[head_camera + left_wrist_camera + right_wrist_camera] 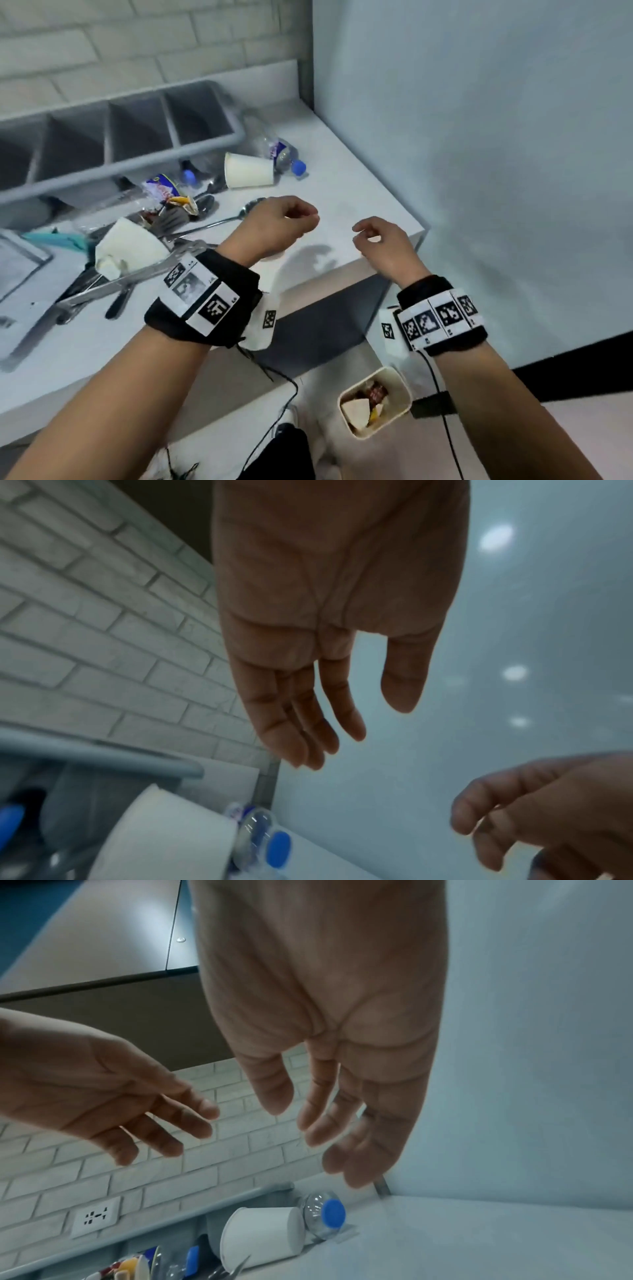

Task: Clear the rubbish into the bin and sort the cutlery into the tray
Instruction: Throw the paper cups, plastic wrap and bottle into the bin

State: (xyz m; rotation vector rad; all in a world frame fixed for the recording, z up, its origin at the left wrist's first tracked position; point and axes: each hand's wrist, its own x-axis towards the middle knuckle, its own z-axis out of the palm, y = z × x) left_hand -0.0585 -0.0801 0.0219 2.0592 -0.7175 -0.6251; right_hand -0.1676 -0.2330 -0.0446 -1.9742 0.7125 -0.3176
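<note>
Both my hands hover empty over the right end of the white counter [342, 192]. My left hand [301, 219] has relaxed fingers, as the left wrist view shows [356, 731]. My right hand [368, 234] hangs beside it, fingers loose [308, 1131]. Behind them a paper cup [248, 170] lies on its side against a blue-capped plastic bottle [284, 156]. A grey cutlery tray [137, 163] with several compartments stands at the back. Spoons [219, 221], a snack wrapper [164, 192] and crumpled white paper [130, 246] lie left of my hands. The beige bin [363, 382] stands on the floor below.
A grey wall panel [479, 137] closes the counter's right side. Dark-handled utensils and tongs [120, 284] lie at the left, with a teal item [58, 238] behind. A second blue-capped bottle [188, 176] sits under the tray rail. A wall socket [95, 1217] is on the brick wall.
</note>
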